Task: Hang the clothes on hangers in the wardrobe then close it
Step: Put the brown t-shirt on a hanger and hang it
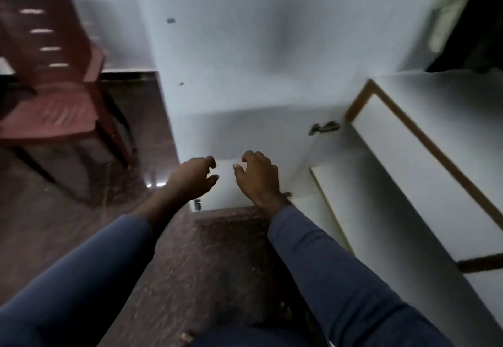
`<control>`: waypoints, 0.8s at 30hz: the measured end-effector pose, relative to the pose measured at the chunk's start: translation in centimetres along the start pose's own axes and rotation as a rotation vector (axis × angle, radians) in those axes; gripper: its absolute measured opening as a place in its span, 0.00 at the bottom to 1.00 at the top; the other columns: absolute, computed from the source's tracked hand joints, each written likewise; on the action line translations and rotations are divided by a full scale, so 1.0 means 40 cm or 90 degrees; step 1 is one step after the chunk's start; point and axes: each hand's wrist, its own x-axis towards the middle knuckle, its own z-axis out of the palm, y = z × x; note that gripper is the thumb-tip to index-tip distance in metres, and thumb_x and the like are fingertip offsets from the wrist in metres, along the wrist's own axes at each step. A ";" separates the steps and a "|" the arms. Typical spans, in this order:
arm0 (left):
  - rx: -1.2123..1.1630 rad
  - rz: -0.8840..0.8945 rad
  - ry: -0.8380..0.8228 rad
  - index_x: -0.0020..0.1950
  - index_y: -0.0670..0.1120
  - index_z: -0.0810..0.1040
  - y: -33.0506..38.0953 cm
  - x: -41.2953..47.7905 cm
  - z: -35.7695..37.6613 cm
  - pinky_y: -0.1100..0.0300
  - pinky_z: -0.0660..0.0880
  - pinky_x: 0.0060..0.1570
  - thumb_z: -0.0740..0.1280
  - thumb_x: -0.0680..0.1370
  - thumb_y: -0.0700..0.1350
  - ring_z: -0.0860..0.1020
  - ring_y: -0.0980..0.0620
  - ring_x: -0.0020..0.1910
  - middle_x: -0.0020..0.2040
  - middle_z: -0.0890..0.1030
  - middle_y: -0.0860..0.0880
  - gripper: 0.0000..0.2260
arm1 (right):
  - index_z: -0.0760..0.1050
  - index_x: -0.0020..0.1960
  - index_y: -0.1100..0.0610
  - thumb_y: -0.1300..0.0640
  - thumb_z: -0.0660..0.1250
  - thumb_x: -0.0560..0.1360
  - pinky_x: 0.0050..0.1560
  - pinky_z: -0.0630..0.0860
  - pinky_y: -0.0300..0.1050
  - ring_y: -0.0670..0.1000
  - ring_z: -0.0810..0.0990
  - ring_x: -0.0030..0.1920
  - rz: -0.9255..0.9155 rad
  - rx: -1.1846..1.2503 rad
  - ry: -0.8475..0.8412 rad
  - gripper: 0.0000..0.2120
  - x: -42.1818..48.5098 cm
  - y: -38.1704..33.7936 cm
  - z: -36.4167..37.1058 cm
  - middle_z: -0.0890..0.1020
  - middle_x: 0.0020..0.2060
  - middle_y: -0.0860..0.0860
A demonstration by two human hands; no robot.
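As seen from the head camera, looking steeply down: both arms reach forward in blue-grey sleeves [81, 278]. Picture blurred throughout.

Left hand [194, 176]: palm down, fingers loosely curled, thumb apart, nothing in its grasp. Right hand [258, 176]: just beside it, the same loose curl, also holding nothing. Small gap between the two. Both hang in front of the low white panel at the wardrobe's foot; cannot tell whether any fingertip touches it.

Wardrobe [245, 60]: white, fills the centre and far part of the scene, broad flat face rising from the floor. Metal hinge [324, 128] on its right, near the bottom. Dark opening [479, 20] at far right; contents too dim to make out, so no clothes can be placed with certainty.

Right of the hands: white drawer fronts [408, 169] edged in brown wood, stepped one beside another.

Far left: red plastic chair [54, 88] with slotted back, standing well apart from the wardrobe.

Floor [190, 278]: dark, speckled stone, running under both arms.
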 end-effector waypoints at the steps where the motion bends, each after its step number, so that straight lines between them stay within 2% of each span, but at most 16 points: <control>1: 0.005 -0.022 0.006 0.62 0.47 0.75 -0.061 -0.024 -0.006 0.52 0.76 0.51 0.68 0.77 0.52 0.80 0.45 0.52 0.54 0.82 0.48 0.16 | 0.75 0.60 0.55 0.47 0.63 0.80 0.60 0.69 0.55 0.58 0.75 0.60 -0.011 -0.003 -0.028 0.15 0.002 -0.045 0.040 0.78 0.58 0.54; 10: 0.011 -0.232 0.064 0.59 0.45 0.74 -0.542 -0.170 -0.103 0.51 0.73 0.54 0.68 0.77 0.53 0.76 0.44 0.58 0.58 0.78 0.46 0.16 | 0.73 0.63 0.56 0.44 0.62 0.80 0.62 0.70 0.56 0.58 0.74 0.63 -0.157 -0.069 -0.219 0.19 0.106 -0.482 0.392 0.77 0.61 0.55; 16: 0.043 -0.382 0.054 0.63 0.45 0.72 -0.851 -0.194 -0.192 0.47 0.72 0.58 0.66 0.77 0.55 0.74 0.43 0.62 0.62 0.76 0.45 0.20 | 0.73 0.60 0.54 0.42 0.61 0.79 0.61 0.72 0.58 0.58 0.75 0.62 -0.254 -0.068 -0.342 0.18 0.245 -0.783 0.626 0.78 0.59 0.54; 19: 0.042 -0.475 0.062 0.65 0.46 0.71 -1.013 -0.206 -0.288 0.48 0.71 0.59 0.66 0.77 0.55 0.73 0.44 0.64 0.63 0.75 0.46 0.20 | 0.72 0.62 0.54 0.42 0.60 0.80 0.61 0.71 0.57 0.58 0.75 0.62 -0.322 -0.082 -0.404 0.19 0.323 -0.974 0.714 0.77 0.60 0.54; 24: 0.023 -0.606 0.116 0.64 0.46 0.72 -1.233 -0.234 -0.440 0.49 0.71 0.59 0.66 0.78 0.55 0.73 0.45 0.63 0.62 0.75 0.46 0.19 | 0.71 0.61 0.55 0.42 0.59 0.80 0.62 0.69 0.59 0.60 0.74 0.62 -0.434 -0.081 -0.448 0.18 0.419 -1.265 0.824 0.77 0.61 0.56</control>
